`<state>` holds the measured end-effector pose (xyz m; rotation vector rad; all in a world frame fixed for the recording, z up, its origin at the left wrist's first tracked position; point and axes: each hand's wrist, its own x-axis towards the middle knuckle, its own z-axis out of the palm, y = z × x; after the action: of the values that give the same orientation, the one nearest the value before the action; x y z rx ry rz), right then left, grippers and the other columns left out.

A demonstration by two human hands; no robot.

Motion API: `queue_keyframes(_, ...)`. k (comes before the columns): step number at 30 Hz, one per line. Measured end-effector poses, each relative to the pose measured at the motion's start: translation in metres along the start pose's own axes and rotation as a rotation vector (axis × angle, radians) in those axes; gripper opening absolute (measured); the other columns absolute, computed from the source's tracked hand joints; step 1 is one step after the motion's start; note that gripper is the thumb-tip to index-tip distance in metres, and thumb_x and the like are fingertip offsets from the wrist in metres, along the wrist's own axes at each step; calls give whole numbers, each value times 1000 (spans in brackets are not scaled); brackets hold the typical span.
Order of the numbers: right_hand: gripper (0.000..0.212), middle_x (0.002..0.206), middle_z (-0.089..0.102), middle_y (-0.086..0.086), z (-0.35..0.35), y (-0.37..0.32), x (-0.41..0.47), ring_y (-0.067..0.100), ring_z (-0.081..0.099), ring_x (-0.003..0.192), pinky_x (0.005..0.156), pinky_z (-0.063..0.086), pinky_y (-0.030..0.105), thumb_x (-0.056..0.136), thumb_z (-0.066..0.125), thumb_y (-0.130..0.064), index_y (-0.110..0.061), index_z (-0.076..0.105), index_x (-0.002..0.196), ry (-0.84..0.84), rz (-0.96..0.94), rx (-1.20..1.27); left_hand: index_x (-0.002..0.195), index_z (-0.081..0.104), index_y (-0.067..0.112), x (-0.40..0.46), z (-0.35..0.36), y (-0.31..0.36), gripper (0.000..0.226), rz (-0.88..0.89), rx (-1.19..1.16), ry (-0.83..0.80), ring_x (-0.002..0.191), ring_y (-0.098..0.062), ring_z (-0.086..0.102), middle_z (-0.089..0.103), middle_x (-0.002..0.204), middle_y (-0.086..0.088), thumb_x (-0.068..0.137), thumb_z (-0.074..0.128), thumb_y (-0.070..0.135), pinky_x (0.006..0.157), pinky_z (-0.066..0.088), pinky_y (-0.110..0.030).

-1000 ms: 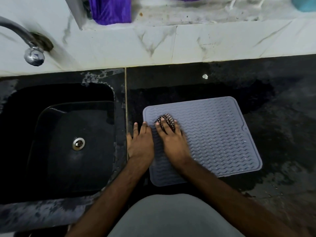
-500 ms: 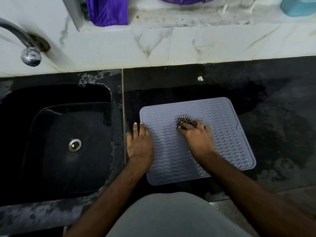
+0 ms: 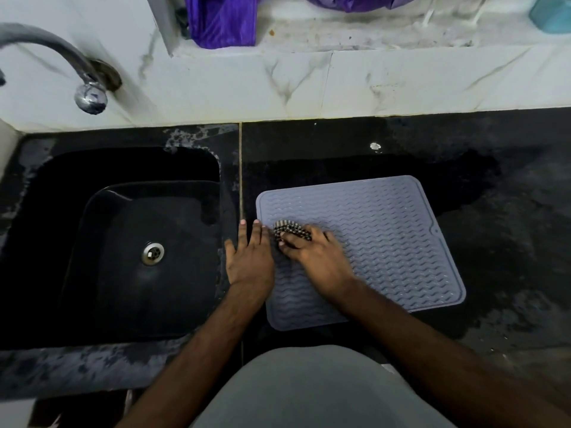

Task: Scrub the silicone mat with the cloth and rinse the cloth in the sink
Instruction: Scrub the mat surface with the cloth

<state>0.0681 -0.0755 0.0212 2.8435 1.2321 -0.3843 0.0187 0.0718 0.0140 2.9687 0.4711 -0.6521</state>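
Observation:
A grey silicone mat [image 3: 386,236] with a wavy ribbed surface lies flat on the wet black counter, right of the sink. My right hand [image 3: 315,257] presses a bunched black-and-white checked cloth [image 3: 289,231] onto the mat near its left edge. My left hand [image 3: 248,259] lies flat with fingers spread over the mat's left edge and the counter, touching the right hand's fingers. The black sink [image 3: 136,251] with a round steel drain [image 3: 152,253] sits to the left.
A steel tap [image 3: 83,84] curves over the sink's back left corner. A white marble ledge [image 3: 309,84] runs behind the counter, with purple fabric [image 3: 222,20] and a teal object [image 3: 553,13] on it. The counter [image 3: 509,242] around the mat is wet.
My right hand has slid the cloth leftward from the mat's middle to its left edge, beside my left hand. The left hand has stayed on the mat's edge.

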Motion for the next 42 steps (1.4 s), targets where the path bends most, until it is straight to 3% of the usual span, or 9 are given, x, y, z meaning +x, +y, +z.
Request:
queue_keyframes(8,55,155,39,-19,-24,51,-8,26,35,137,101,33,43,97,56,-9,-49,56,135,-72,162,-71,161,-2,13,0,4,4,63,2,-11,24,155,-28,-15,-7,170,-2,105,26,8,122,6,-57)
queue_keyframes(12,42,136,60,-5,-26,64,-8,24,45,125,99,35,43,96,59,-19,-43,61,129,-123,290,-98,161,-3,10,-4,6,7,63,0,5,46,155,-29,-14,-7,170,-4,104,26,8,122,6,-56)
queue_keyframes(15,37,131,63,3,-35,69,-10,26,46,126,102,36,45,96,60,-20,-35,62,129,-188,355,-94,160,0,5,-8,9,8,65,28,18,75,156,-30,-9,-2,170,-10,103,33,8,123,9,-55)
queue_keyframes(19,44,137,60,-3,-48,58,-14,27,47,123,100,38,47,97,52,-13,-37,58,134,-42,291,-41,161,12,9,-1,11,3,63,42,-185,126,157,-21,1,10,170,-5,103,38,9,121,19,-50)
queue_keyframes(22,63,154,43,-12,-48,40,-8,24,43,123,102,37,43,96,49,-4,-41,44,147,82,164,126,160,21,15,3,12,-2,62,70,-342,112,156,-16,3,15,169,2,103,47,18,120,21,-51)
queue_keyframes(24,65,159,35,-13,-42,27,2,25,37,132,108,34,42,96,51,-8,-41,36,151,51,31,125,160,23,18,3,15,-4,62,80,-348,118,156,-16,3,15,169,4,104,47,21,119,21,-50)
queue_keyframes(28,49,159,34,-17,-14,13,13,30,32,139,110,30,48,102,47,-25,-44,41,147,-43,-156,0,161,19,20,1,19,-3,60,68,-254,176,156,-18,5,18,168,5,105,39,18,117,22,-44)
queue_keyframes(34,51,157,36,-20,-12,34,6,26,36,130,98,32,43,101,54,-26,-51,42,144,-40,-158,-76,161,20,19,-2,17,5,60,31,-153,196,157,-21,0,15,169,4,102,32,12,123,15,-49)
queue_keyframes(42,57,160,31,-21,-23,84,-21,28,33,135,101,33,44,100,52,-15,-50,43,144,-106,-21,-139,161,12,9,-3,15,15,61,-14,-66,191,157,-26,-3,12,170,-3,103,31,9,124,9,-53)
